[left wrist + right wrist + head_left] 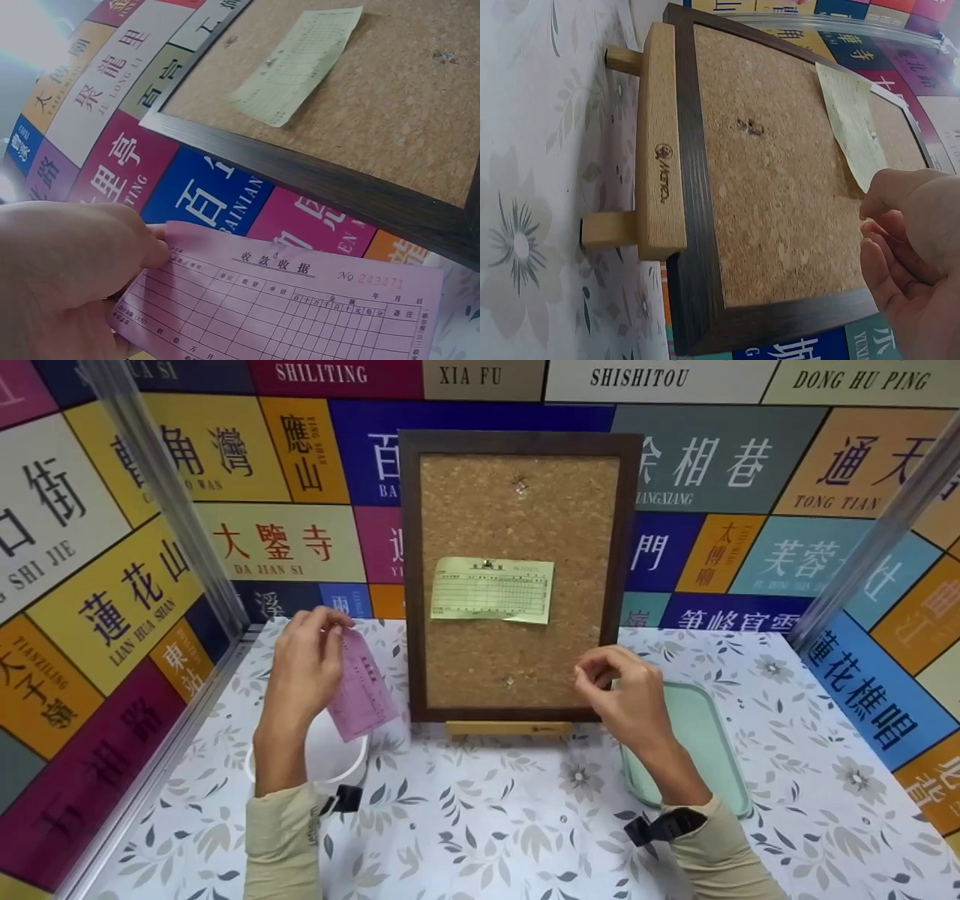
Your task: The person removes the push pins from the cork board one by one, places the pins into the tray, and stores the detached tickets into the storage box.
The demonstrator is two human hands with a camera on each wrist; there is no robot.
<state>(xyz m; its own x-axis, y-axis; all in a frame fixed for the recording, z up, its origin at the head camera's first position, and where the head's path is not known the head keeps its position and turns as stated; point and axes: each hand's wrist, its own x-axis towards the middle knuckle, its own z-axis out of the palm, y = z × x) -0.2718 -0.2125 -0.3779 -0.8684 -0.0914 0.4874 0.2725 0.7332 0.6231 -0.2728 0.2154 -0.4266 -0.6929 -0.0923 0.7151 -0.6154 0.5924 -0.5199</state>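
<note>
My left hand (304,660) pinches a pink receipt slip (361,690) by its edge, left of the framed cork board (480,660). Printed lines and a red number show on this slip in the left wrist view. On the cork a pale green receipt slip (491,592) hangs from a pin (487,562) at its top edge. Near the board's lower right edge is my right hand (626,697), thumb and forefinger brought close together. Whether something small sits between those fingertips cannot be made out.
A wooden stand (510,728) supports the board. Small metallic clusters show on the cork, one high (520,484) and one low (510,682). Below my left hand is a white bowl (352,772); a green tray (724,765) lies under my right forearm. A flowered cloth (465,825) covers the table.
</note>
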